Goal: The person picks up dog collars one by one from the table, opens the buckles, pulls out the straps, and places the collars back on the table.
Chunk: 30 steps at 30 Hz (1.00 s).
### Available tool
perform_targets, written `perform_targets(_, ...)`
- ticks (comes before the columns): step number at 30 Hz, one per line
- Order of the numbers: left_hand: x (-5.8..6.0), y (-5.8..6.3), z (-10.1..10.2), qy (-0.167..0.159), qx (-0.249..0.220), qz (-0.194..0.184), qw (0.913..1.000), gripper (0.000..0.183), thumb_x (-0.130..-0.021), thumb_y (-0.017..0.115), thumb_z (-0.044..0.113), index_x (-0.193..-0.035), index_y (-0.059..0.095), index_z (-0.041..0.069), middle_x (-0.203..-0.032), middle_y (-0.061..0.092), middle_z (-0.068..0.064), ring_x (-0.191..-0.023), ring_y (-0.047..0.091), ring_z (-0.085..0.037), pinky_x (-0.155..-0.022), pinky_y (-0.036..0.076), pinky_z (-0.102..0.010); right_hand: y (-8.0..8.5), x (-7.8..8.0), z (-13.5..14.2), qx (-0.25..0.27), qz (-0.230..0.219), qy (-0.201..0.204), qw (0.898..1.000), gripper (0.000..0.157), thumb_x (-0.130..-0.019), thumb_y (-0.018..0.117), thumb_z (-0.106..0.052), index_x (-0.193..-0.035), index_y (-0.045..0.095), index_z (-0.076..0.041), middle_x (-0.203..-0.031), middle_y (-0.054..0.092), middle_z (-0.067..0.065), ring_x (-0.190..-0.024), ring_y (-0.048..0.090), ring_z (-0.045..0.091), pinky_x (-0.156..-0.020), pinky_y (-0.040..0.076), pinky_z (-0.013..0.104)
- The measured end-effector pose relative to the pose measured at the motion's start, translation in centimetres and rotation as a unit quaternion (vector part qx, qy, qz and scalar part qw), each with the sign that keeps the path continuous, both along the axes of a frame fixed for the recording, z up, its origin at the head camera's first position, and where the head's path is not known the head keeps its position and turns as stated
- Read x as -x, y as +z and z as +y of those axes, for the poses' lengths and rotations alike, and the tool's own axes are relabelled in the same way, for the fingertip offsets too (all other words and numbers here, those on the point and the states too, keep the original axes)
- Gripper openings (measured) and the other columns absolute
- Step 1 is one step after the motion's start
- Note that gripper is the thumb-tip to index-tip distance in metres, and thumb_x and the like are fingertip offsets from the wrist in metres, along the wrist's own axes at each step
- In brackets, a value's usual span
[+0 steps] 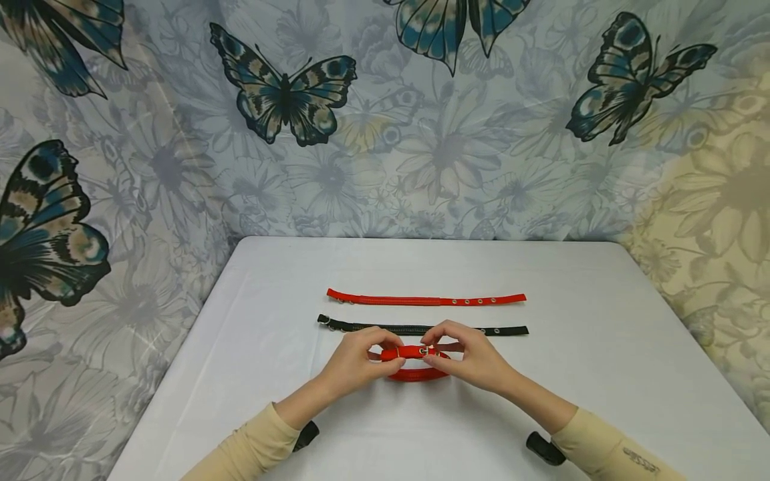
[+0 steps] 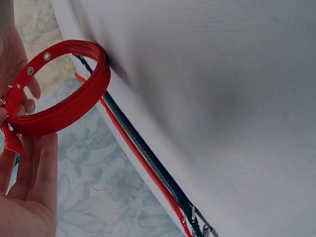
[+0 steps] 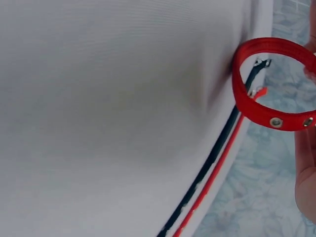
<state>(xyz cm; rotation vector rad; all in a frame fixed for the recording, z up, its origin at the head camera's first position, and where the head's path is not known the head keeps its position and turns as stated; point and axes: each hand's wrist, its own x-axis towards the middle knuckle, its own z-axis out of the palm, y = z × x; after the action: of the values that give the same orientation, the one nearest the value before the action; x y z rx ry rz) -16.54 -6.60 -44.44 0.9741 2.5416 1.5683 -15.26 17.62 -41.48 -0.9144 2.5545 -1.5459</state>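
Note:
A red collar (image 1: 418, 375), bent round into a loop, is held over the near middle of the table. My left hand (image 1: 355, 359) pinches its strap on the left between thumb and fingers. On the other side, my right hand (image 1: 475, 357) pinches it by the metal buckle (image 1: 424, 351). The strap passes through the buckle at the top of the loop. In the left wrist view the collar (image 2: 74, 106) shows metal eyelets (image 2: 30, 71) and its free tip (image 2: 14, 142). The right wrist view shows the loop (image 3: 241, 89) too, with the right hand partly cut off.
Just beyond the hands, a black collar (image 1: 409, 330) lies stretched flat on the white table (image 1: 289, 267). Parallel behind it lies another red collar (image 1: 391, 300) with eyelets towards its right end. Butterfly-patterned cloth (image 1: 451, 153) stands behind the table.

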Motion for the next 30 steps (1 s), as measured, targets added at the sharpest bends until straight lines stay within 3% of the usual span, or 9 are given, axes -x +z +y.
perform_targets(6,-0.1,0.1,0.2,0.008,0.016,0.012,0.9998,0.015,-0.085,0.076,0.016,-0.099,0.071,0.018,-0.089,0.063,0.010,-0.086,0.060,-0.008,-0.070,0.055,-0.019,-1.8,1.3,-0.1,-0.016,0.037,0.015,0.999,0.024,-0.083,0.079,-0.009,-0.103,0.067,-0.012,-0.100,0.065,-0.005,-0.094,0.063,0.014,-0.084,0.056,0.038)
perform_targets(14,-0.1,0.2,0.4,0.010,0.026,0.014,0.9995,0.017,-0.084,0.076,0.015,-0.099,0.071,0.017,-0.089,0.063,0.010,-0.086,0.060,-0.007,-0.070,0.055,-0.019,-1.9,1.6,-0.4,-0.042,0.084,0.036,0.995,0.019,-0.085,0.078,-0.021,-0.101,0.067,-0.023,-0.097,0.063,-0.014,-0.089,0.060,0.007,-0.081,0.057,0.030)
perform_targets(24,-0.2,0.0,0.3,0.006,0.000,-0.004,1.0000,0.016,-0.085,0.076,0.016,-0.100,0.071,0.018,-0.090,0.064,0.011,-0.085,0.061,-0.008,-0.069,0.056,-0.020,-2.0,1.0,-0.7,-0.025,0.088,0.008,0.996,0.019,-0.084,0.078,-0.012,-0.099,0.068,-0.019,-0.096,0.065,-0.008,-0.084,0.061,0.013,-0.076,0.058,0.030)
perform_targets(30,-0.1,-0.3,0.3,0.004,-0.023,-0.010,0.9997,0.016,-0.085,0.076,0.014,-0.100,0.071,0.018,-0.091,0.066,0.009,-0.085,0.062,-0.009,-0.070,0.057,-0.021,-0.5,0.0,-1.4,-0.009,0.087,-0.016,0.996,0.020,-0.080,0.078,-0.001,-0.096,0.069,-0.009,-0.092,0.067,0.002,-0.083,0.063,0.020,-0.073,0.059,0.035)
